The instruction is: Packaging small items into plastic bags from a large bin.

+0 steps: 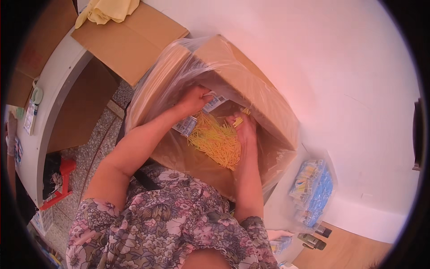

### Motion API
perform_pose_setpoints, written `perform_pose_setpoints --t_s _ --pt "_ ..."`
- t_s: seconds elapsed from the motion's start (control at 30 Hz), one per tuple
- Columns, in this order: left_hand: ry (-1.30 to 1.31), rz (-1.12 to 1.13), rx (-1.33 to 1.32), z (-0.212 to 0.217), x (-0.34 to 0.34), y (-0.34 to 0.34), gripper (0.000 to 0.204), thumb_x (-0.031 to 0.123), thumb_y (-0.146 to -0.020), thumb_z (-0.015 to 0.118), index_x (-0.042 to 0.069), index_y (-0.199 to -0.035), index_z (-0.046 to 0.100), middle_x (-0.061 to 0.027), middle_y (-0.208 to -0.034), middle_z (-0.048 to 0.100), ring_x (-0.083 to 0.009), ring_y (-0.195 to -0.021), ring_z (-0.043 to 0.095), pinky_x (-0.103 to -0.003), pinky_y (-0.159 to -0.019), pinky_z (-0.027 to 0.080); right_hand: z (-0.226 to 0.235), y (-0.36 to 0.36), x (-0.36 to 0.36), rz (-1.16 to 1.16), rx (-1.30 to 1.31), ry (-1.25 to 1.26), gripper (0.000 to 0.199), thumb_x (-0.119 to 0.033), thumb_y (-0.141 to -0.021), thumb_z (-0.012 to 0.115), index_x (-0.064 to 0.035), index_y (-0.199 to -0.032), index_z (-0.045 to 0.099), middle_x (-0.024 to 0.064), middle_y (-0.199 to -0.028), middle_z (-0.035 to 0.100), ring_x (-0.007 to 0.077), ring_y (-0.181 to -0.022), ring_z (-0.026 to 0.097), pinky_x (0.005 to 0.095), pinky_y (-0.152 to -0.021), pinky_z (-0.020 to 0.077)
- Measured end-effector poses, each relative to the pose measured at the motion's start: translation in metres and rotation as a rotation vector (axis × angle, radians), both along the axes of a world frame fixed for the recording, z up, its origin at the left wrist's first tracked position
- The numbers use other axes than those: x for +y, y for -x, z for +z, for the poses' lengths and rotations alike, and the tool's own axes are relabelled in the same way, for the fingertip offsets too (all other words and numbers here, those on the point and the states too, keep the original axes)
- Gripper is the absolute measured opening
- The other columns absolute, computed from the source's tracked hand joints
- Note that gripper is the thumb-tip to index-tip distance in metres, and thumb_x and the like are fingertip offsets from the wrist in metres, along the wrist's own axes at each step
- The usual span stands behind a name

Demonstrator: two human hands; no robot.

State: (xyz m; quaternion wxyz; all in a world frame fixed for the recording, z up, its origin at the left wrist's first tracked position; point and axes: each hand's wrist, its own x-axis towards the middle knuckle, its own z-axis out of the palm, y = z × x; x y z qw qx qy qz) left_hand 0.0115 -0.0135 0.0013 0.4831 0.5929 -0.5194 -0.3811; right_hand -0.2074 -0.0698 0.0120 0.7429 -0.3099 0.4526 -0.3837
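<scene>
Both my arms reach into a cardboard box (239,71) lined with a clear plastic bag. A pile of thin yellow sticks (219,148) lies inside it. My left hand (193,100) is closed on the edge of a small white-and-blue printed packet (216,102), above the pile's far side. At the pile's right side, my right hand (244,127) grips a small bunch of yellow sticks (238,121), with some ends poking out past the fingers. Another printed packet (186,126) rests at the pile's left edge, below my left wrist. My right fingertips are partly hidden.
Right of the box stands a clear bag of blue-and-white packets (313,190), near a walkie-talkie (312,242). A yellow cloth (109,11) lies on a cardboard flap (134,38) at the far left. A white table (56,89) curves along the left, with a red object (66,172) below.
</scene>
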Motion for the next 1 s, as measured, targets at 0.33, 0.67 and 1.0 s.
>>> perform_pose_setpoints --t_s 0.33,0.67,1.0 --pt "-0.251 -0.293 0.469 0.005 0.001 0.002 0.020 0.010 -0.085 0.057 -0.001 -0.101 0.063 -0.0008 -0.084 0.065 -0.0051 -0.072 0.056 -0.023 -0.068 0.046 -0.007 -0.005 -0.017 -0.010 0.007 -0.145 0.014 -0.022 -0.088 0.058 -0.0116 -0.085 0.050 -0.0035 -0.062 0.038 0.0086 -0.055 0.036 0.0250 -0.049 0.0313" --pt "-0.372 -0.605 0.424 0.007 0.011 0.004 0.021 0.012 -0.082 0.060 -0.004 -0.096 0.063 -0.0027 -0.080 0.065 -0.0077 -0.070 0.057 -0.025 -0.064 0.047 -0.003 -0.011 -0.013 -0.185 -0.032 -0.186 0.022 -0.023 -0.090 0.051 -0.0156 -0.072 0.042 -0.0045 -0.059 0.032 0.0095 -0.051 0.030 0.0258 -0.051 0.0336" --pt "-0.375 -0.701 0.395 0.003 0.014 0.007 0.021 0.013 -0.079 0.064 -0.002 -0.092 0.065 -0.0029 -0.080 0.066 -0.0085 -0.070 0.058 -0.026 -0.064 0.047 0.001 -0.018 -0.019 -0.037 0.027 -0.197 0.023 -0.022 -0.090 0.051 -0.0122 -0.072 0.043 -0.0039 -0.057 0.031 0.0110 -0.052 0.029 0.0276 -0.058 0.0394"
